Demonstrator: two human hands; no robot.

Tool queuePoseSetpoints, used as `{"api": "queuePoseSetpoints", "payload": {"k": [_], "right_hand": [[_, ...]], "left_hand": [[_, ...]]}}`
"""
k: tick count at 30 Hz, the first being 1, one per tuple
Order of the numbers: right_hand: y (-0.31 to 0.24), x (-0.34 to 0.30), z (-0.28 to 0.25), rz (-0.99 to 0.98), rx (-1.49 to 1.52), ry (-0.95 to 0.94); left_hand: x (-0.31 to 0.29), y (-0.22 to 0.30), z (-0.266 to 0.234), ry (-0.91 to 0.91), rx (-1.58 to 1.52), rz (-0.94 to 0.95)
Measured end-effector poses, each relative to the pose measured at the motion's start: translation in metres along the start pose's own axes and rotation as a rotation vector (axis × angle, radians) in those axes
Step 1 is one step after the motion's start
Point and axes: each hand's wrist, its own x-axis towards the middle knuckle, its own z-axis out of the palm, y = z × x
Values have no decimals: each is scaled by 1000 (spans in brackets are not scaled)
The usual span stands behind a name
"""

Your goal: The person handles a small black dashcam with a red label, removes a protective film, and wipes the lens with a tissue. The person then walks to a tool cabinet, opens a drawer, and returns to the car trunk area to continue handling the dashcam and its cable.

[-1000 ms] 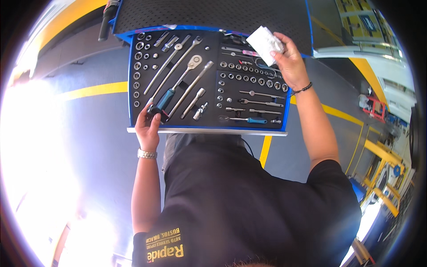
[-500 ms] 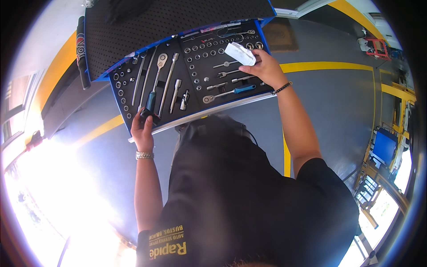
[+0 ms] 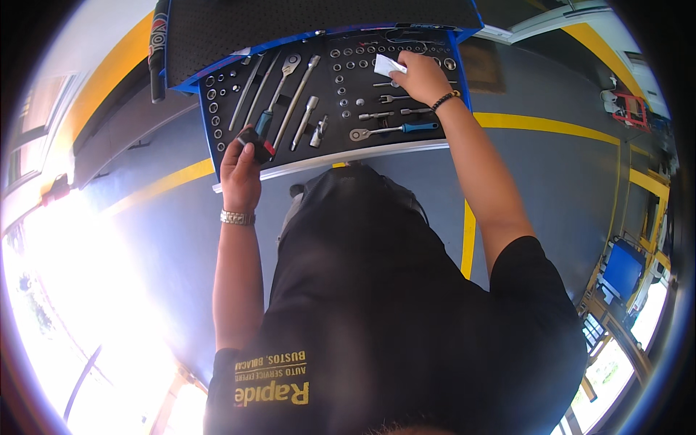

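Black shirt fills the near part of the view, with one watch at the left wrist and one bracelet at the right. Left hand closes thumb and fingers on one black piece, red at one end; gripped from its near side, it probably keeps its far side free, though what it is cannot be told. It sits over the front left part of the drawer, near the grip of the big ratchet. Behind it, tools lie spread on dark liner, most likely bedded so each has its own place. Two ratchets show — the big one, teal-gripped, slanting through the left half, and a small ratchet, blue-gripped, along the right front. At least six sockets line the left edge; the right hand partly hides the right rows, so their count stays unsure. That hand, farther in, pinches one white cloth — maybe paper — over those rows, held by one edge perhaps to leave the rest exposed. Beyond stands one cabinet, black-topped; past it, yellow stripes cross grey floor.
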Motion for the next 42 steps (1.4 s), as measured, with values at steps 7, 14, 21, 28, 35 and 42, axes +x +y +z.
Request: {"api": "queuePoseSetpoints", "payload": {"k": [7,14,21,28,35,42], "right_hand": [[-78,-111,-41,-288,1303,147],[-114,-152,-89,-848,963,366],[-139,-166,-118,-1054,537,432],[-150,-155,-113,-1178,106,789],[-153,-158,-110,-1107,-47,793],[-150,-161,-113,-1113,-118,759]], "left_hand": [[-50,57,103,-542,-421,-114],[-57,82,145,-876,-721,-264],[-53,91,151,-956,-632,-321],[-55,97,153,-883,-522,-296],[-62,95,152,-857,-588,-257],[-67,92,153,-837,-585,-249]]}}
